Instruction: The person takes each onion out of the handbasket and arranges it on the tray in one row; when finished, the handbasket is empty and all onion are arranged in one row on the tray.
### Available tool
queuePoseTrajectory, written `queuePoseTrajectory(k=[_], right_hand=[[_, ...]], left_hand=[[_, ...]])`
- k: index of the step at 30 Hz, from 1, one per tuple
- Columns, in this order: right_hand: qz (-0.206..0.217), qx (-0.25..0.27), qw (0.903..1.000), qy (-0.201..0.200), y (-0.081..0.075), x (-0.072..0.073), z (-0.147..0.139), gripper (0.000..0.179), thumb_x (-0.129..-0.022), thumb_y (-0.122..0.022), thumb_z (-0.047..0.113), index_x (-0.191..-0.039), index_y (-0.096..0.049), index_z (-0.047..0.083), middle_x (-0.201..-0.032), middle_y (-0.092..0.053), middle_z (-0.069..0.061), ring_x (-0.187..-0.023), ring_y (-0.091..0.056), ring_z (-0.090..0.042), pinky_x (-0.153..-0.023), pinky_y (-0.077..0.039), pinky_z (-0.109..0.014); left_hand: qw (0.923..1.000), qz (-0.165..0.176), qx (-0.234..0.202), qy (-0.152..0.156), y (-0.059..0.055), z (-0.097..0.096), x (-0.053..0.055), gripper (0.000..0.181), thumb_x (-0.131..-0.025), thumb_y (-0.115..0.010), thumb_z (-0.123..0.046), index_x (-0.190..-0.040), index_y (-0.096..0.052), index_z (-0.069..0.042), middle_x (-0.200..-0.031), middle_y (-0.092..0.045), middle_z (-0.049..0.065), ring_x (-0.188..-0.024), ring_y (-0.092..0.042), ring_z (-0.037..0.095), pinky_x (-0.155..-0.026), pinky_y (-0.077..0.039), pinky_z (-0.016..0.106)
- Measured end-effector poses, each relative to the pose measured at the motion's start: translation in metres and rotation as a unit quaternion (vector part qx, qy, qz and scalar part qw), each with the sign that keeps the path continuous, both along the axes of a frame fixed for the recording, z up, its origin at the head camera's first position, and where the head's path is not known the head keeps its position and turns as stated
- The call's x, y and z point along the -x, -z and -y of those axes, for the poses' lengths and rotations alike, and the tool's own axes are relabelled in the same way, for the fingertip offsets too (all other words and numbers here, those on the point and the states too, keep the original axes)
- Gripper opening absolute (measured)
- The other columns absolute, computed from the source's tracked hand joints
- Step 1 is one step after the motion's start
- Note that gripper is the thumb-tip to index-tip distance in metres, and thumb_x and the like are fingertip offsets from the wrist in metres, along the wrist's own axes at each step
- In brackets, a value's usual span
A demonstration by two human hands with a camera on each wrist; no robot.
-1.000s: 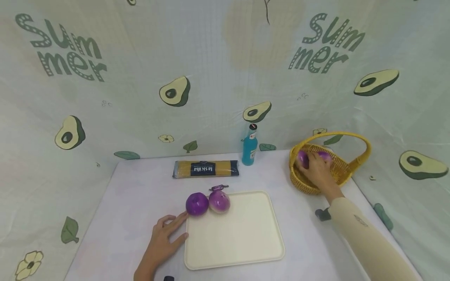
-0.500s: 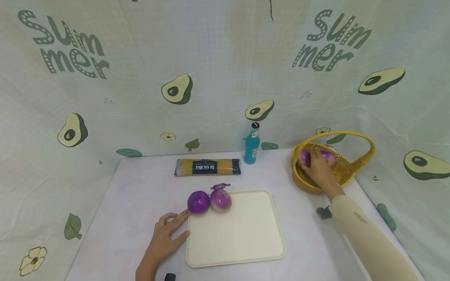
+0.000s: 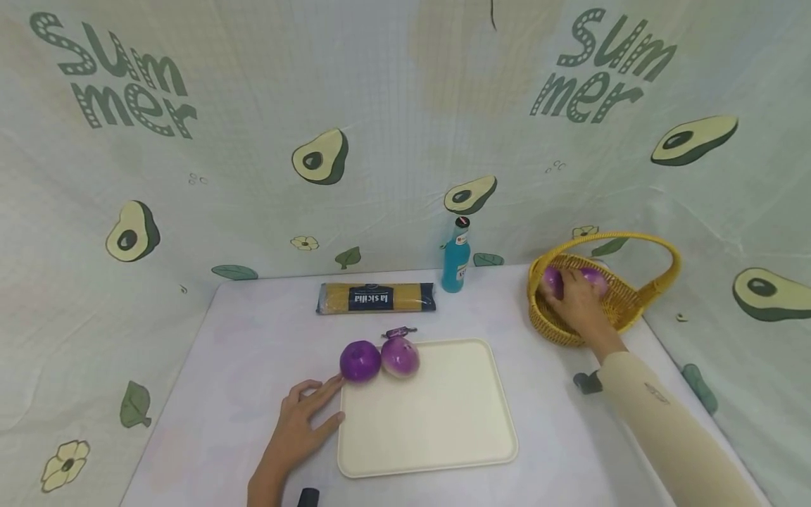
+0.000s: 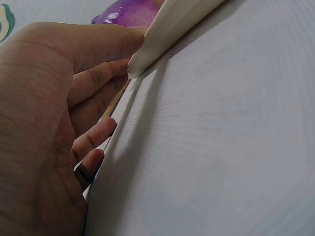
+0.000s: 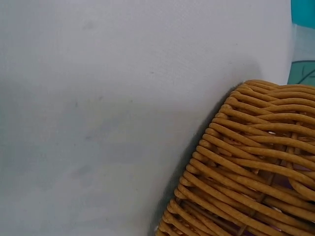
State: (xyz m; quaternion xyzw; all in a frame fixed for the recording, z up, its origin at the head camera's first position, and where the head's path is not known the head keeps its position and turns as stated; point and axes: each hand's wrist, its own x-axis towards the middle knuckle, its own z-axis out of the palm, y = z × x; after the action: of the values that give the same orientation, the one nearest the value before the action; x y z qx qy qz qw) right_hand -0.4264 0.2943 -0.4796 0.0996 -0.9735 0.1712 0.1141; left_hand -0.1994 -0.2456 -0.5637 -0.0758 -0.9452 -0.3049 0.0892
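Observation:
In the head view my left hand [image 3: 300,426] rests at the left edge of the cream tray [image 3: 427,422], its thumb and fingertips touching the rim. A dark purple onion [image 3: 360,361] and a paler purple onion [image 3: 400,357] sit side by side at the tray's back left corner. My right hand [image 3: 581,303] reaches into the yellow wicker basket [image 3: 633,306], thumb and fingers round a purple onion [image 3: 552,282]. Another purple onion [image 3: 594,279] lies to the right of these fingers, partly hidden by them. The right wrist view shows only the basket's woven side [image 5: 256,162].
A pasta packet [image 3: 376,298] lies behind the tray, with a small purple wrapped candy [image 3: 399,332] between them. The blue bottle [image 3: 455,257] stands at the back. Behind the table hangs an avocado-print cloth [image 3: 380,105].
The head view has shifted slightly, so everything sits a little further right and higher. Both hands keep their places at the tray and in the basket.

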Motion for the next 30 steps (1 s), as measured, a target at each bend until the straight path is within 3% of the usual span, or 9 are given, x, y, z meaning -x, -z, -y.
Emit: queuePoseTrajectory(k=[9, 16, 30], right_hand=[[-0.027, 0.0, 0.9996, -0.006, -0.01, -0.017, -0.008, 0.067, -0.09, -0.073, 0.017, -0.138, -0.041, -0.018, -0.135, -0.042, -0.04, -0.128, -0.037, -0.055, -0.107, -0.015, -0.075], [-0.026, 0.004, 0.9996, -0.015, -0.019, -0.027, -0.005, 0.068, -0.091, -0.072, 0.019, -0.14, -0.04, -0.017, -0.137, -0.042, -0.041, -0.129, -0.036, -0.054, -0.106, -0.02, -0.073], [-0.051, 0.013, 0.9983, -0.026, -0.025, -0.043, -0.004, 0.064, -0.088, -0.075, 0.015, -0.136, -0.045, -0.016, -0.135, -0.046, -0.037, -0.125, -0.04, -0.052, -0.099, -0.027, -0.069]], left_hand=[[1.0, 0.0, 0.003, 0.008, -0.001, -0.004, 0.003, 0.06, -0.089, -0.072, -0.046, -0.145, -0.054, -0.034, -0.145, -0.052, -0.016, -0.13, -0.039, 0.021, -0.103, -0.028, 0.055], [0.9999, 0.009, 0.006, -0.009, -0.004, -0.004, -0.001, 0.06, -0.088, -0.074, -0.044, -0.144, -0.055, -0.035, -0.145, -0.052, -0.017, -0.131, -0.039, 0.023, -0.104, -0.029, 0.059], [0.9998, 0.019, -0.003, -0.006, -0.003, -0.001, -0.002, 0.06, -0.089, -0.072, -0.047, -0.145, -0.053, -0.037, -0.147, -0.05, -0.018, -0.131, -0.037, 0.021, -0.105, -0.029, 0.056]])
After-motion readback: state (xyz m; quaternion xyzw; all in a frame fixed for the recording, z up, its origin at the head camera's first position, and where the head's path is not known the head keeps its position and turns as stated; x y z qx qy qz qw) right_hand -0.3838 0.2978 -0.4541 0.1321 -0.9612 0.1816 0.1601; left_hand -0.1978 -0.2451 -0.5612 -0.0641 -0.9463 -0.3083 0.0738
